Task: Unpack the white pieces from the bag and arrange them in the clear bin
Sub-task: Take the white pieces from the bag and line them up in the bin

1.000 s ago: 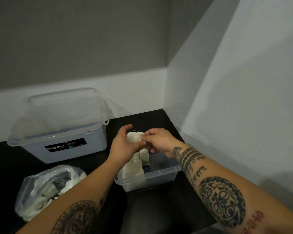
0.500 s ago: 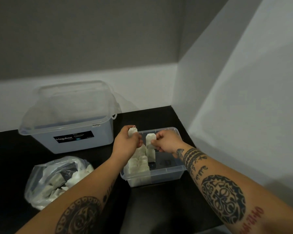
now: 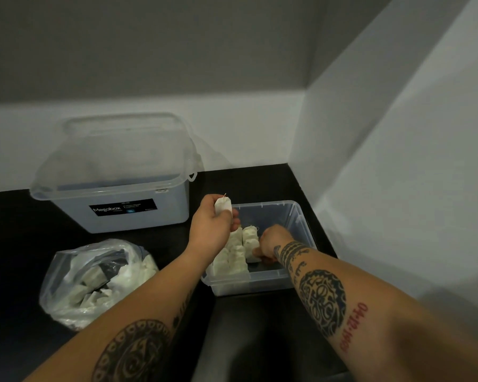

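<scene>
- Clear bin (image 3: 301, 230) sat on the dark counter (image 3: 17, 244) near the wall corner; it serves as the landmark here.
- Inside the bin, along its left side, white pieces (image 3: 233, 256) stood upright in close rows, touching one another. They looked like tea bags; one showed a thin string.
- The right part of the bin floor was bare, so by my reading the bin was roughly half filled.
- Left hand (image 3: 211, 226) hovered over the bin's far-left corner, fingers curled round one white piece (image 3: 223, 206), held upright above the rim.
- Right hand (image 3: 268, 244) was down inside the bin, fingers curled against the right end of the rows, pinching or steadying a piece (image 3: 253, 249) there; the exact grip was partly hidden.
- Plastic bag (image 3: 94, 279) lay well left of the bin, mouth open, a good heap of white pieces inside.
- Lidded Megabox container (image 3: 116, 205) stood left of and behind the bin, apparently not in use.
- Judgement: unpacking was midway. One piece was being seated, one waited in the left hand, and many remained in the bag.
</scene>
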Available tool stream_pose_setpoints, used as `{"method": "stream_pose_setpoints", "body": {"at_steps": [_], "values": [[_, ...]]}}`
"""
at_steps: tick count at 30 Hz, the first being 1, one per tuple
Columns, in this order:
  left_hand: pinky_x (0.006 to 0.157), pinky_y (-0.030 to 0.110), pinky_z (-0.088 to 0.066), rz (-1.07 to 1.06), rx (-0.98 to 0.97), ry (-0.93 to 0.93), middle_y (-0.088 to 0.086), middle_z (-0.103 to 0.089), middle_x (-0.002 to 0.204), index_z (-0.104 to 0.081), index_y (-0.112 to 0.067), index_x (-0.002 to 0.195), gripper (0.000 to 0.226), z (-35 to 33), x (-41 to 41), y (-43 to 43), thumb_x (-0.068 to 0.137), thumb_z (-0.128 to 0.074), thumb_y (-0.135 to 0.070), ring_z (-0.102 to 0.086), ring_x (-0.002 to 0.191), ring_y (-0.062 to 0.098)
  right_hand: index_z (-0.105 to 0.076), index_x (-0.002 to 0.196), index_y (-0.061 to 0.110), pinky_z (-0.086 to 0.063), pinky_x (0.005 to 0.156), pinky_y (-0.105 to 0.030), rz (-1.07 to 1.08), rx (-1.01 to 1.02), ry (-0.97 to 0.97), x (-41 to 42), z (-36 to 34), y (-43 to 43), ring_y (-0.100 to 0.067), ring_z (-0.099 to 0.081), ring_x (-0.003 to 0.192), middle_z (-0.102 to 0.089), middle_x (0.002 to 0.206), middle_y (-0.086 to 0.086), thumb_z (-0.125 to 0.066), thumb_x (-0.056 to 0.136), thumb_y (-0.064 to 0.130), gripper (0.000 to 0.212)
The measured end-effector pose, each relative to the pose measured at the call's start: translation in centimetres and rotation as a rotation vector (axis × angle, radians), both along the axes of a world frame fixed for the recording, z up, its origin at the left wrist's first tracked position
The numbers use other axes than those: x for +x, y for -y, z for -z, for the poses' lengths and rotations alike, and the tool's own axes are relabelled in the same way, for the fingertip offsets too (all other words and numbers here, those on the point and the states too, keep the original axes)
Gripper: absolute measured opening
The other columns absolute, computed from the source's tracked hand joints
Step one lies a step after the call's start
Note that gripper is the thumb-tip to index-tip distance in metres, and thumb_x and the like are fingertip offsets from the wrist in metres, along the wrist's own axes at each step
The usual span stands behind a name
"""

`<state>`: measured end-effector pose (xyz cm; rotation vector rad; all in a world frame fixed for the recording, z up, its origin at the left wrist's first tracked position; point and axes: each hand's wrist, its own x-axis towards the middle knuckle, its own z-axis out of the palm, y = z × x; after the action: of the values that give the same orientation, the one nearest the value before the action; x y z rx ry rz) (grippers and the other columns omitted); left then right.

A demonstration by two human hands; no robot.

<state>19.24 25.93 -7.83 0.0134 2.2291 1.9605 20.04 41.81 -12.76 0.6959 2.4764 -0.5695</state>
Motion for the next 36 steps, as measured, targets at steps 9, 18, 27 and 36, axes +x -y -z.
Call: {"method": "stream_pose_setpoints", "body": {"at_steps": [9, 18, 27, 36], "values": [[0.085, 0.040, -0.064, 0.006, 0.015, -0.002, 0.007, -0.073, 0.101, -0.055, -0.023, 0.113, 0.015, -0.2, 0.1, -0.1, 0.104, -0.050, -0.012, -0.075, 0.092, 0.021, -0.066, 0.099, 0.009, -0.057, 0.064, -0.029, 0.148, -0.128, -0.007, 0.1, -0.1, -0.2, -0.018, -0.070, 0.075, -0.072, 0.087, -0.006, -0.081, 0.084, 0.027, 0.028], [0.092, 0.049, -0.061, 0.089, -0.010, -0.009, 0.002, -0.073, 0.111, -0.062, -0.023, 0.109, 0.008, -1.2, 0.5, 0.3, 0.103, -0.056, -0.023, -0.070, 0.105, 0.023, -0.068, 0.112, 0.020, -0.060, 0.083, -0.031, 0.128, -0.517, -0.546, 1.6, -6.2, -0.7, -0.014, -0.068, 0.098, -0.070, 0.105, 0.002, -0.074, 0.090, 0.024, 0.023], [0.102, 0.047, -0.056, 0.169, 0.060, 0.011, -0.007, -0.076, 0.114, -0.072, -0.023, 0.116, 0.018, -1.3, 0.2, 0.8, 0.100, -0.065, -0.020, -0.071, 0.111, 0.018, -0.069, 0.082, 0.030, -0.045, 0.062, -0.017, -0.047, -0.552, -0.730, 3.2, -7.3, 1.9, 0.003, -0.059, 0.063, -0.065, 0.072, 0.013, -0.070, 0.094, 0.030, 0.013], [0.105, 0.037, -0.049, -0.023, -0.456, -0.273, 0.001, -0.057, 0.139, -0.056, -0.024, 0.138, 0.039, -0.4, 0.0, 1.9, 0.100, -0.060, -0.016, -0.052, 0.129, 0.016, -0.069, 0.095, 0.019, -0.058, 0.085, -0.032, 0.058, -0.378, -0.511, 3.5, -5.8, -1.2, -0.014, -0.067, 0.087, -0.069, 0.093, 0.001, -0.071, 0.092, 0.022, 0.005]]}}
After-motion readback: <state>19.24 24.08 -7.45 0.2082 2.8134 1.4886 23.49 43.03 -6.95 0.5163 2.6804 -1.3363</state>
